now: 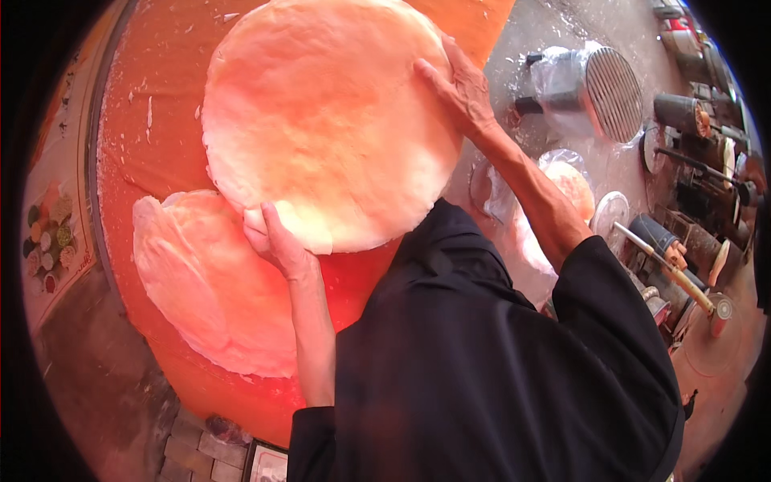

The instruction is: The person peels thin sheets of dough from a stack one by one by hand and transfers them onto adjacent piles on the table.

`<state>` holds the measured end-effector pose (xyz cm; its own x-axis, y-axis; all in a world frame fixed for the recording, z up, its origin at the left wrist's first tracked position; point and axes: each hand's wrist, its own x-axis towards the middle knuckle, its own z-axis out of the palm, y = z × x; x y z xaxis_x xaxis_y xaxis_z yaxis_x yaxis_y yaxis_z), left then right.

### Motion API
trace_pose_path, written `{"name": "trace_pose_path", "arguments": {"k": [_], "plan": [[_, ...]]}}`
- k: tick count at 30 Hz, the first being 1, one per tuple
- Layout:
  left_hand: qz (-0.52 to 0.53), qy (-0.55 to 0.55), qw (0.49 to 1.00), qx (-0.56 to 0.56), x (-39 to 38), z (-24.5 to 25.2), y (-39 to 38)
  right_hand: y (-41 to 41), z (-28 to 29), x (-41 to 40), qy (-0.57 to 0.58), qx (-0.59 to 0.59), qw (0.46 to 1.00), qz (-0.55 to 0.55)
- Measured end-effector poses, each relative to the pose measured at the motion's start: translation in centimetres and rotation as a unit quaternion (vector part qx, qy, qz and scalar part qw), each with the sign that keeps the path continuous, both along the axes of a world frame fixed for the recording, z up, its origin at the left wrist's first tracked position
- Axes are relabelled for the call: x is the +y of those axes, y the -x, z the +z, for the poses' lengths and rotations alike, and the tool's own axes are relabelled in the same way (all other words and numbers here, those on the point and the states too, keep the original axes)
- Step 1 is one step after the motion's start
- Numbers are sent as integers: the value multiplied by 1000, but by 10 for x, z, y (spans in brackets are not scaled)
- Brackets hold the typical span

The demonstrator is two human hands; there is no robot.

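Note:
A large, thin, round flatbread-like sheet point(337, 126) is held in front of me by both hands. My left hand point(278, 244) pinches its near-left edge, the thumb on top and a small part of the rim folded over. On the far-right edge rests my right hand point(461, 90), its thumb lying on the upper face and the other fingers partly hidden at the rim. Below and to the left, more thin round sheets point(223, 295) lie on an orange cloth point(150, 175); one has a folded flap on its left side. My left forearm passes over their right part.
White flakes dot the orange cloth. To the right stand a cylindrical container with a ribbed end point(614, 93) in clear plastic and a plastic bag with pale round pieces point(569, 187). Metal cylinders point(680, 113) and rods crowd the far right. Bricks point(193, 455) show at bottom left.

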<state>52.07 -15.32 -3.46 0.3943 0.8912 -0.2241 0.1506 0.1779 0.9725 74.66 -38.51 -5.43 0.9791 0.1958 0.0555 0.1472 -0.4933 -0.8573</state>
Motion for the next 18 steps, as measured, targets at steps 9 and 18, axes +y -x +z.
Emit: {"name": "trace_pose_path", "arguments": {"k": [9, 18], "plan": [[66, 4, 998, -25, 13, -45, 10, 11, -14, 5, 17, -76, 997, -12], [11, -44, 995, -91, 28, 4, 74, 8, -33, 12, 139, -46, 989, -3]]}}
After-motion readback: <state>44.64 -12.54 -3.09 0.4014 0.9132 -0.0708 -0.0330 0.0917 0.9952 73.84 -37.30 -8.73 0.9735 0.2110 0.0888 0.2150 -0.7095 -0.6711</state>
